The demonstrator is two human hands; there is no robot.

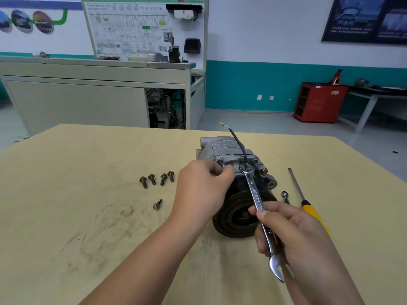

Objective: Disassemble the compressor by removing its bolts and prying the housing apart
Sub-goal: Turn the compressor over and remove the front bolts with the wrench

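On the pale surface (88, 216), right of centre and well back from every edge, the compressor (229, 148) lies on its side. Its black pulley (233, 216) faces the person and the grey housing points away. Long axis runs near to far.

Left hand (198, 190) reaches in from the left. Its fingers (220, 172) are curled and seem to pinch a flange bolt (222, 165) at the housing's upper left corner, just ahead of the fingertips. This hand is the nearer to that bolt.

Right hand (293, 234) grips the wrench (256, 199) at mid-shaft, thumb over the top. The wrench slants from near right to far left, ring end up against the housing top by the foot of the black wire (239, 142), open end pointing back towards the person. Whether the ring sits on a bolt head I cannot tell.

Two more bolt heads (254, 160) show on the right side of the flange, so bolt removal looks unfinished and prying is not yet due.

Room to move: bare surface left of the compressor for setting parts down. On the right, a yellow-handled screwdriver (308, 208) lies parallel to the compressor, near it, with a small tool just beside.

Four removed bolts (157, 179) stand in a row to the left, well apart from the housing; a fifth bolt (157, 204) lies nearer.
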